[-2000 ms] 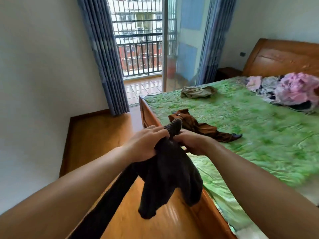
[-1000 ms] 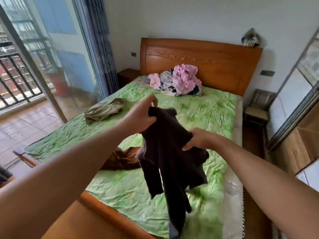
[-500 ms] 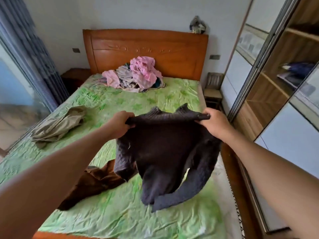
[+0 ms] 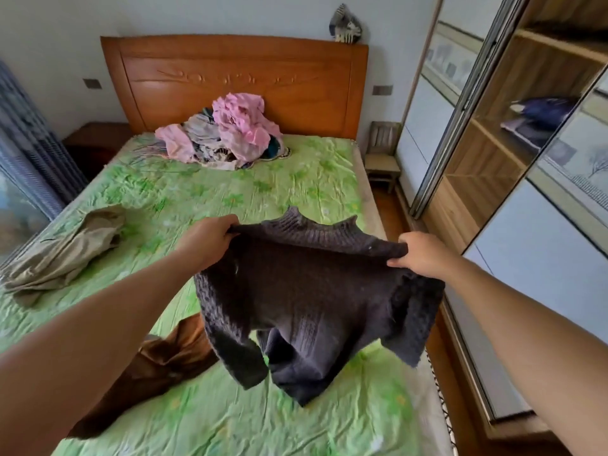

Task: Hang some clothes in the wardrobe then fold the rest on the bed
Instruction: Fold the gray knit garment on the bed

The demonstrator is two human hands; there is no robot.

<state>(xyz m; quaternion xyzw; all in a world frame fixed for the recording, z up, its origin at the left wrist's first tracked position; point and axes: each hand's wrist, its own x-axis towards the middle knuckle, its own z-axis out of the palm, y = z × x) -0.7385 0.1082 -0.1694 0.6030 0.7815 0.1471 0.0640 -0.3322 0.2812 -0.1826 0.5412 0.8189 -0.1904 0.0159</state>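
From the head view, the person stands at the foot of the bed (image 4: 250, 192) holding a dark cable-knit sweater (image 4: 312, 291) up over the green sheet. The left hand (image 4: 210, 240) grips one shoulder and the right hand (image 4: 424, 255) the other. Both sets of fingers (image 4: 399, 258) are curled tight into the knit, and the collar stands up between them.

As I see it, the loose sleeves are the main risk. One hangs at six o'clock, and it could bunch under the body if the sweater is laid down without a shake, which would spoil the fold. The hem hangs just beside a brown garment (image 4: 164, 357) at seven o'clock and might land across it. The sweater also sits towards the bed's three o'clock edge on the open wardrobe (image 4: 493, 143) side, so a careless drop could let it slide to the floor. Heavy knit held by the shoulders may stretch.

A khaki garment (image 4: 72, 251) lies at nine o'clock and a pink-and-grey clothes pile (image 4: 230, 133) at twelve.

I can read no brand, label or writing anywhere, and no tag shows at the sweater's neck.
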